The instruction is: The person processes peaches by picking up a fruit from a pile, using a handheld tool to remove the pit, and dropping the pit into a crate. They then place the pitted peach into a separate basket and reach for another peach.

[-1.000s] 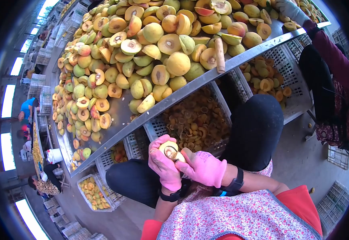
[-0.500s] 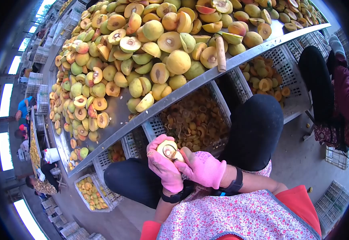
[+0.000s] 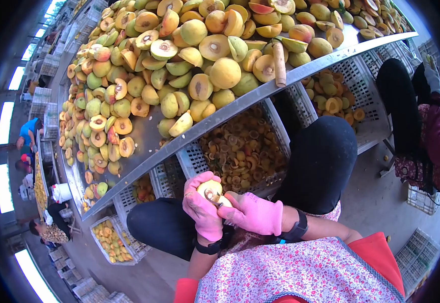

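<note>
My left hand (image 3: 200,211), in a pink glove, is wrapped round a halved peach (image 3: 208,188) with its cut face turned up and the brown pit hollow showing. My right hand (image 3: 256,214), gloved in pink too, is closed against the near edge of that peach half, thumb and fingers pressed together. A small dark edge shows at its fingertips, but what it grips is mostly hidden. Both hands are above my lap, in front of a crate of peach scraps (image 3: 245,156) under the table edge.
A metal table (image 3: 151,129) carries a heap of halved peaches (image 3: 179,76). A wooden-handled tool (image 3: 279,63) lies across its rim. Crates of fruit (image 3: 113,242) stand below and at left, another crate (image 3: 366,101) at right. A person (image 3: 434,131) sits at right; others work at far left.
Both hands stay together on the peach half, shifting slightly left. The right fingers have moved a little lower on the cut face, and the dark curved line round the pit shows less.
</note>
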### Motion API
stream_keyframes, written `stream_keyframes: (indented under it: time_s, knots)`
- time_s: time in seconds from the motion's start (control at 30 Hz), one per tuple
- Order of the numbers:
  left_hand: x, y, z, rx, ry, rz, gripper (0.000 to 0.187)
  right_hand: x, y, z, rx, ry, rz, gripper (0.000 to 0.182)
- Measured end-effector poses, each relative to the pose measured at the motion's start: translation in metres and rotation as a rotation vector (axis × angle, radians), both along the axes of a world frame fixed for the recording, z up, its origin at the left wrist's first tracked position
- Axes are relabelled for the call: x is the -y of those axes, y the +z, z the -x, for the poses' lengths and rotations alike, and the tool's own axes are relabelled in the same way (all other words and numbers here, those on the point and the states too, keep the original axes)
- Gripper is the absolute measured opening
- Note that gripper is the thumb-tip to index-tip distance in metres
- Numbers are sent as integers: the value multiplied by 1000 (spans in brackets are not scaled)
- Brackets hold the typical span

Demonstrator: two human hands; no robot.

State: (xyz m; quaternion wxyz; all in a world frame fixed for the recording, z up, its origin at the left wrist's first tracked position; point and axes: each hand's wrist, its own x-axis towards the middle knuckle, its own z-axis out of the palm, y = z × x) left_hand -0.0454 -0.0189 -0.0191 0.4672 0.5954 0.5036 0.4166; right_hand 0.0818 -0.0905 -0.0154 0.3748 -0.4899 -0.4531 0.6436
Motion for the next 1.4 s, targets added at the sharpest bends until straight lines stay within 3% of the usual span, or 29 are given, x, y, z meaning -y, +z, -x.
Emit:
stream_keyframes:
  time_s: [0.1, 0.27, 0.33, 0.63, 0.7, 0.77, 0.9, 1.03, 1.13, 1.2, 1.37, 1.4]
  knots:
    - [0, -1, 7, -7, 8, -112, 73, 1, 4, -4, -107, 32, 17, 47]
    - [-12, 19, 7, -198, -217, -259, 55, 1, 10, -11, -253, 114, 110, 48]
    - [-9, 21, 4, -173, -209, -232, 56, 2, 13, -16, -524, 183, 376, 46]
    - [-10, 26, 11, -76, -338, -132, 58, 4, -6, -25, -1025, 358, 410, 40]
    - [-11, 30, 11, -84, -363, -118, 60, 5, -8, -23, -987, 356, 434, 40]
    - [-13, 34, 11, -180, -405, 126, 62, 6, -8, -23, -950, 360, 461, 39]
    - [-13, 30, 17, -120, -450, 165, 63, 6, -9, -20, -957, 341, 464, 39]
    - [-8, 25, 10, -95, -340, -31, 66, 5, -10, -19, -1032, 323, 366, 41]
    - [-8, 26, 6, -75, -296, 58, 68, 8, -19, -16, -1047, 307, 366, 41]
    - [-16, 36, 6, -97, -433, 172, 69, 8, -19, -14, -1094, 319, 407, 41]
    - [-11, 36, 3, -79, -325, 239, 69, 9, -20, -12, -1070, 323, 409, 41]
    - [-12, 34, 4, -12, -349, 266, 71, 10, -20, -11, -1195, 339, 490, 41]
